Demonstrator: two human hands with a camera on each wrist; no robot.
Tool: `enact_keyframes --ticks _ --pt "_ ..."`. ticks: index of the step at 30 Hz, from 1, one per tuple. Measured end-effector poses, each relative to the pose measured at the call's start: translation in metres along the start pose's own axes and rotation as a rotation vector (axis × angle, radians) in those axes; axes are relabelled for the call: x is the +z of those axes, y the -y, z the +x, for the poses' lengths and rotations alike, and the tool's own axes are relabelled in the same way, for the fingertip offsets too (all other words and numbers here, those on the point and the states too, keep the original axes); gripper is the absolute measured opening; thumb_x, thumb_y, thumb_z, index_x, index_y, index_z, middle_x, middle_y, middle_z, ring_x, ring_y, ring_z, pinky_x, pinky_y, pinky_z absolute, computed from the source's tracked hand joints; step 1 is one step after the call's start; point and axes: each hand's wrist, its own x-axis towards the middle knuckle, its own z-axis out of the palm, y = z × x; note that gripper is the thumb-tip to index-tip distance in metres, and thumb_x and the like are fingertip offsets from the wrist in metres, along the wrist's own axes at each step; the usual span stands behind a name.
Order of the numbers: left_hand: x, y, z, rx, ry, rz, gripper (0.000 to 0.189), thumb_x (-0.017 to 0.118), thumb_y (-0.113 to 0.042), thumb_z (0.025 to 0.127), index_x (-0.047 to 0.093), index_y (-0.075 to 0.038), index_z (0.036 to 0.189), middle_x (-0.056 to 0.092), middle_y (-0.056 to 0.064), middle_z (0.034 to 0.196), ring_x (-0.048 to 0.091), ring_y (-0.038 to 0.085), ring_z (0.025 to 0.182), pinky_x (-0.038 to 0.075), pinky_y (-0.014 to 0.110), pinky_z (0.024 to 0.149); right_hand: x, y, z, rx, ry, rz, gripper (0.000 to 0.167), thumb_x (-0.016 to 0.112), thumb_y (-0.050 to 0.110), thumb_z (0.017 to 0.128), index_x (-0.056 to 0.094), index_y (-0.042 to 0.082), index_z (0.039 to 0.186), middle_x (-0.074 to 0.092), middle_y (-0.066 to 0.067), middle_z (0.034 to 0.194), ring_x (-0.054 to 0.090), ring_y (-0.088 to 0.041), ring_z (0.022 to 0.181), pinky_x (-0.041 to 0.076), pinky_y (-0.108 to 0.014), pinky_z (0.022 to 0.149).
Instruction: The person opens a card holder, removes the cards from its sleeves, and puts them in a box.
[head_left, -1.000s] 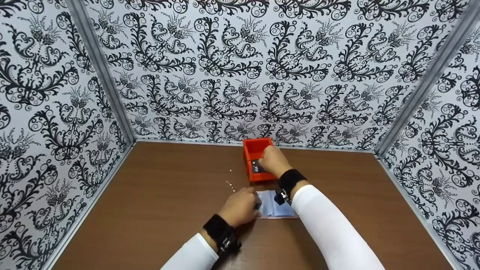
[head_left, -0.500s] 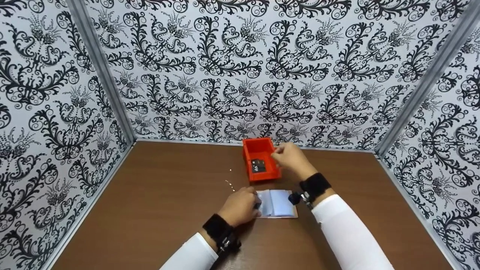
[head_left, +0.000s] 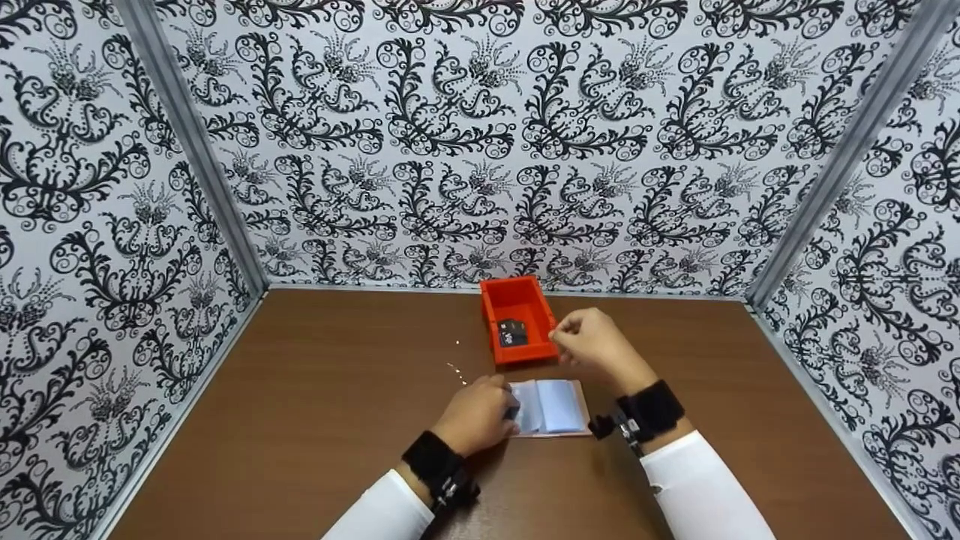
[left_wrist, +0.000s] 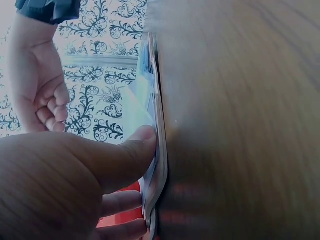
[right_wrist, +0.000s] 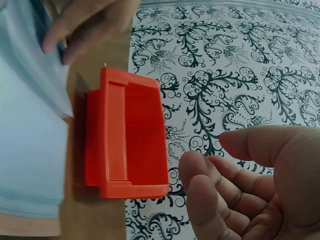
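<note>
A small booklet (head_left: 559,409) with clear plastic sleeves lies spread on the table. My left hand (head_left: 480,416) rests on its left side. In the left wrist view the thumb (left_wrist: 142,140) presses on the sleeves and two fingers (left_wrist: 122,202) touch the booklet lower down. Something dark shows by those fingertips in the head view. My right hand (head_left: 592,337) hovers beside the right front corner of a red bin (head_left: 529,352). Its fingers (right_wrist: 202,200) are loosely curled, apart from the thumb, holding nothing. Dark cards (head_left: 513,332) with light markings lie in the bin's left part.
The brown table (head_left: 337,390) meets patterned walls (head_left: 465,150) at the back and sides, with a metal strip along the edge. Several tiny pale specks (head_left: 456,370) are on the table left of the bin. The bin stands just behind the booklet.
My right hand has come out of the red bin and moved right and toward me, uncovering the cards and the booklet's right side. The left hand has stayed on the booklet.
</note>
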Motion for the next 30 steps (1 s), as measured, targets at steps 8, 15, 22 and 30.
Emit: enact_keyframes --ticks 8,15,22,30 --pt "-0.001 0.002 0.001 0.008 -0.008 -0.008 0.017 0.095 -0.035 0.089 0.087 -0.023 0.099 0.076 0.000 0.111 0.071 0.023 0.101 0.062 0.039 0.085 0.015 -0.013 -0.012 0.015 0.091 0.010 0.015 0.077 0.017 0.105 0.079 0.002 0.106 0.080 -0.019 0.092 0.078 -0.028 0.075 0.069 -0.040 0.071" --pt "-0.001 0.001 0.001 0.007 -0.004 -0.012 0.019 0.095 -0.036 0.089 0.087 -0.023 0.100 0.076 0.001 0.112 0.071 0.023 0.102 0.062 0.039 0.084 0.022 -0.023 -0.020 -0.011 0.148 0.006 0.012 0.086 0.009 0.094 0.077 0.005 0.100 0.081 -0.025 0.099 0.079 -0.028 0.076 0.068 -0.038 0.069" --pt "0.000 0.001 0.003 0.009 0.002 -0.005 0.020 0.096 -0.036 0.088 0.086 -0.024 0.101 0.076 0.000 0.113 0.071 0.022 0.103 0.062 0.038 0.086 0.027 -0.038 -0.019 -0.040 0.153 -0.078 0.019 0.092 0.007 0.087 0.073 0.006 0.090 0.076 -0.009 0.083 0.073 -0.019 0.065 0.064 -0.032 0.060" --pt "-0.003 0.002 0.001 0.014 0.000 -0.031 0.022 0.096 -0.034 0.089 0.088 -0.024 0.106 0.076 -0.001 0.114 0.072 0.022 0.106 0.063 0.039 0.089 0.035 -0.051 -0.014 -0.119 0.150 -0.236 0.028 0.098 0.008 0.077 0.071 0.011 0.081 0.067 -0.001 0.078 0.062 -0.013 0.067 0.052 -0.025 0.060"
